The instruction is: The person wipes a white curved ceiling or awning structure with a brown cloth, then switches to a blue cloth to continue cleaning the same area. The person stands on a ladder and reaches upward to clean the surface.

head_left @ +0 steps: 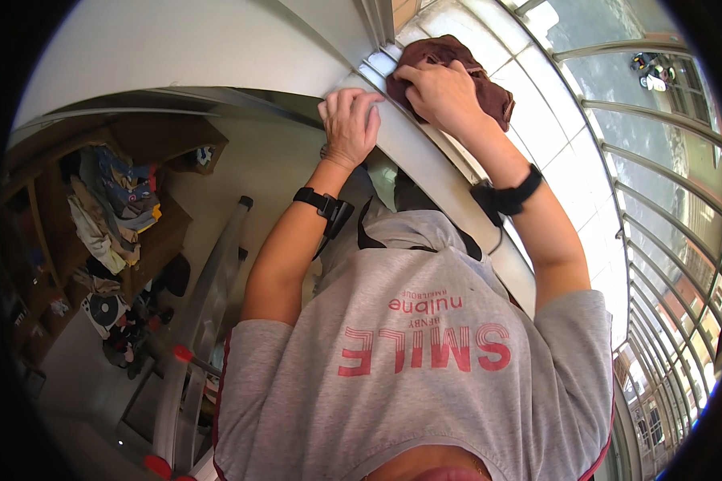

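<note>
My right hand (442, 93) grips a dark maroon cloth (493, 99) with bent fingers, at the metal window track (380, 67) and the white-tiled ledge (541, 90). The cloth is bunched and partly folded. My left hand (350, 120) rests with curled fingertips on the pale inner sill (406, 141), just left of the track, with no object seen in it. Black straps with small devices are on both forearms.
Curved metal window bars (650, 113) run along the right, beyond the tiles. At the left stand an aluminium ladder (207, 288) and wooden shelving (174, 141) with piled clothes (120, 198). A pale panel (186, 48) spans the upper left.
</note>
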### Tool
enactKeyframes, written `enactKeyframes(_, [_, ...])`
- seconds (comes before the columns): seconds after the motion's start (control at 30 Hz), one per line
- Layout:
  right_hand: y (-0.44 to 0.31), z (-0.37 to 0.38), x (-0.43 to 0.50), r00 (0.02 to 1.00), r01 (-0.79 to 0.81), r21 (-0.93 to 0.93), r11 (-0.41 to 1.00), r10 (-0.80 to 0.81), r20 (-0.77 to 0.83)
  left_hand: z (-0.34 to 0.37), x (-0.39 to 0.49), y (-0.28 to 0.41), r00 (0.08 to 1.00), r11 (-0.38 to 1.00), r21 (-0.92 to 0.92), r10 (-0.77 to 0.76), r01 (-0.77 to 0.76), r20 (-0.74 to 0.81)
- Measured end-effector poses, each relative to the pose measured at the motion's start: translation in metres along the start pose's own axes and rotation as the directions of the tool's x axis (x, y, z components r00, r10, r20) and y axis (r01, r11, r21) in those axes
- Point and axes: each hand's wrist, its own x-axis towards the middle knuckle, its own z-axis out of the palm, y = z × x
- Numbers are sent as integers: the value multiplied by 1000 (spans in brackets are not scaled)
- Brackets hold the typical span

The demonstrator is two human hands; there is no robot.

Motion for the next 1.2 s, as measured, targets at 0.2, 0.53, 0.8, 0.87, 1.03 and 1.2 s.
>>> enactKeyframes(0.2, [-6, 4, -3, 990, 18, -55, 998, -26, -138, 2, -3, -2, 1000, 1000, -7, 5, -5, 13])
enactKeyframes(0.53, [-2, 16, -8, 971, -21, 141, 990, 54, -233, -1, 0, -1, 1000, 1000, -20, 1, 0, 19])
enactKeyframes(0.8, [-23, 16, 19, 947, -254, 395, 883, 310, -83, 1, -1, -4, 1000, 1000, -8, 7, -7, 25])
enactKeyframes(0.87, [-25, 11, 27, 938, -320, 301, 898, 345, -33, 2, -1, -4, 1000, 1000, -11, 5, -5, 22])
enactKeyframes(1.03, [-21, 4, 39, 940, -337, 174, 925, 342, 4, 1, 0, -3, 1000, 1000, -24, 10, -9, 26])
enactKeyframes(1.2, [-12, 9, 27, 909, -416, 397, 818, 380, 170, 0, 0, -4, 999, 999, -23, 25, -24, 29])
